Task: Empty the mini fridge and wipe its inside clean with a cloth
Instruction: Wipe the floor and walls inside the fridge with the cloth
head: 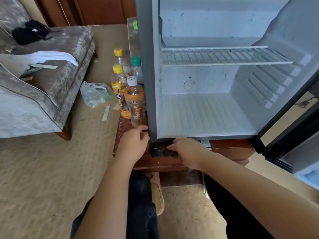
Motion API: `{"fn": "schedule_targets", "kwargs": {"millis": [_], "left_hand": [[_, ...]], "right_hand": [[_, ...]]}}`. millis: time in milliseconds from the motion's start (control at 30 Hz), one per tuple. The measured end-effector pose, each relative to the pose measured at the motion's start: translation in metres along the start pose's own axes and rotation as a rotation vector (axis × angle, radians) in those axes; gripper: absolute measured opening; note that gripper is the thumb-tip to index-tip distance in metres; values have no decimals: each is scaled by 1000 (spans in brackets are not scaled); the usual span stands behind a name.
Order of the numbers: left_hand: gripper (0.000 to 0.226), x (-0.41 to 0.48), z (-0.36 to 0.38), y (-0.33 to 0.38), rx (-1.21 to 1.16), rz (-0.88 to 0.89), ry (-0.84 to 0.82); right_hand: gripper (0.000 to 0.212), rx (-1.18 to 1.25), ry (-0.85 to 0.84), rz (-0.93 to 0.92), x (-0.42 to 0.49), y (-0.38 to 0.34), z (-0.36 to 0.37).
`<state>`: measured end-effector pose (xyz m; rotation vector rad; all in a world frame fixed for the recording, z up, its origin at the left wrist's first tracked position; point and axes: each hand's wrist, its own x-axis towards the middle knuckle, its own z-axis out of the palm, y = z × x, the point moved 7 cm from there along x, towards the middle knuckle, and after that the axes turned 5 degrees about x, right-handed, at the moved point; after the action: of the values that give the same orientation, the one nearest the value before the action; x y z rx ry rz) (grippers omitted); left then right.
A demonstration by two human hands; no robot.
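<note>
The mini fridge [207,114] on the worktop [155,163] is emptied, bottles [134,100] beside it (green specks show wiping is undone); right hand [186,150] fingers curl over its bottom corner, left hand [133,145] fingers curled alongside, grip unclear.
</note>
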<state>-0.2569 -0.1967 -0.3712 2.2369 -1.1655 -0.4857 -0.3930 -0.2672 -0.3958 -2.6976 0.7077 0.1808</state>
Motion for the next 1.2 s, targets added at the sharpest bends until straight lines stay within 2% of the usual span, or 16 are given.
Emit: {"fn": "schedule_targets", "kwargs": {"millis": [33, 133, 167, 267, 333, 367, 433, 467, 533, 567, 633, 667, 767, 833, 1000, 1200], "left_hand": [[32, -3, 0, -1, -8, 1, -3], [26, -7, -3, -3, -44, 17, 5], [25, -9, -4, -3, -54, 20, 8], [24, -14, -4, 0, -60, 18, 0], [23, -14, -2, 1, -56, 18, -6], [23, -14, -3, 1, -49, 21, -3], [23, -14, -2, 2, -45, 22, 5], [23, -14, -1, 3, -46, 21, 3], [23, -12, -2, 2, -40, 15, 5], [23, -11, -2, 0, -37, 8, 11], [21, -9, -2, -2, -30, -2, 5], [21, -9, -2, -3, -32, -6, -1], [21, -8, -5, -10, -25, -24, -1], [20, -6, -5, -13, -14, -19, -14], [20, 1, -7, -15, 13, 3, -46], [19, 7, -6, -15, 35, 28, -66]], "right_hand": [[50, 53, 35, 50, -13, 3, -2], [43, 247, 484, 207, -56, 20, -23], [41, 279, 559, 230, -65, 24, -24], [40, 146, 290, 234, -69, 18, 12], [36, 241, 482, 227, -75, 25, 6], [37, 267, 518, 201, -75, 25, 4], [42, 156, 333, 157, -70, 15, 16], [42, 157, 326, 161, -70, 14, 19], [35, 280, 519, 207, -73, 25, 10], [34, 300, 517, 196, -70, 24, 9], [35, 240, 369, 173, -60, 25, 23], [35, 279, 402, 199, -60, 29, 22], [36, 398, 798, 340, -72, 54, -7], [36, 385, 901, 395, -73, 73, -16], [50, 317, 773, 396, -34, 93, -2], [41, 373, 779, 311, 2, 55, 10]]}}
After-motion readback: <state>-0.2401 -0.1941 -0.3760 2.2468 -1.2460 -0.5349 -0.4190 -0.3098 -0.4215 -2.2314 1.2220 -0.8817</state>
